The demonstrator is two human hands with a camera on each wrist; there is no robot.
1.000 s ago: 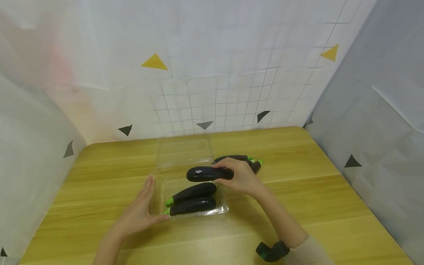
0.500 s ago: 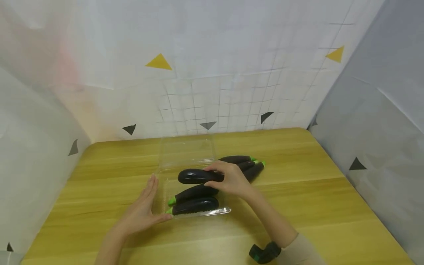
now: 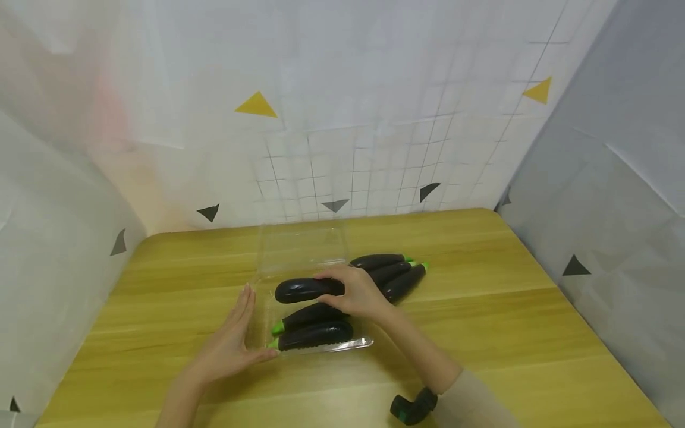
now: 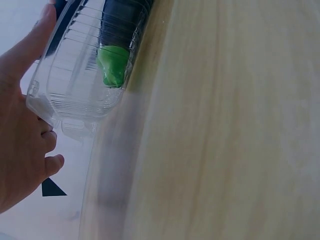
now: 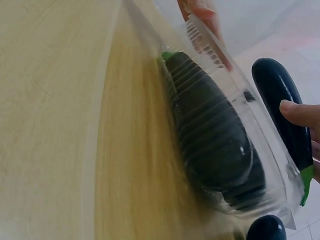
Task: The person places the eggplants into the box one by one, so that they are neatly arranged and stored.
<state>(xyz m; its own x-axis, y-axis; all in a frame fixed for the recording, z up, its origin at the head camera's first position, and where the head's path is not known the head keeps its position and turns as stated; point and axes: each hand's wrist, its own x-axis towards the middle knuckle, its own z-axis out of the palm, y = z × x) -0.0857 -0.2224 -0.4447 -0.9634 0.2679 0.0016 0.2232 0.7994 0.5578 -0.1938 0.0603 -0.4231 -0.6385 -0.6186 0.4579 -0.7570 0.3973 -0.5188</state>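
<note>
Wrist piece (image 3: 414, 407): black, worn at the right wrist beside a pale sleeve (image 3: 471, 399); nearest element.
Bench (image 3: 514, 356): wood-grained, bearing all the vegetables and packaging.
Left hand (image 3: 227, 345): thumb spread from the fingers, which lie straight and together along the tray's left wall; thumb at the near-left corner.
Tray (image 3: 348, 345): clear, ribbed plastic; its wall stands between the left hand and the contents.
Inner eggplants (image 3: 314, 335): two, side by side in the tray, green stems toward the left hand; the right hand overlaps the farther one.
Right hand (image 3: 355, 294): thumb and fingers pinching one eggplant near its stem, covering that end in the head view.
Held eggplant (image 3: 301, 290): above the tray's far part, rounded end pointing left toward the left hand but apart from it.
Loose eggplants (image 3: 405, 283): three on the bench, right of the tray and beyond the right wrist, stems pointing right.
Lid (image 3: 302, 246): transparent, laid back beyond the tray.
Back wall (image 3: 348, 71): white, with grid lines, yellow triangles (image 3: 257, 105) and dark triangles (image 3: 209, 212).
</note>
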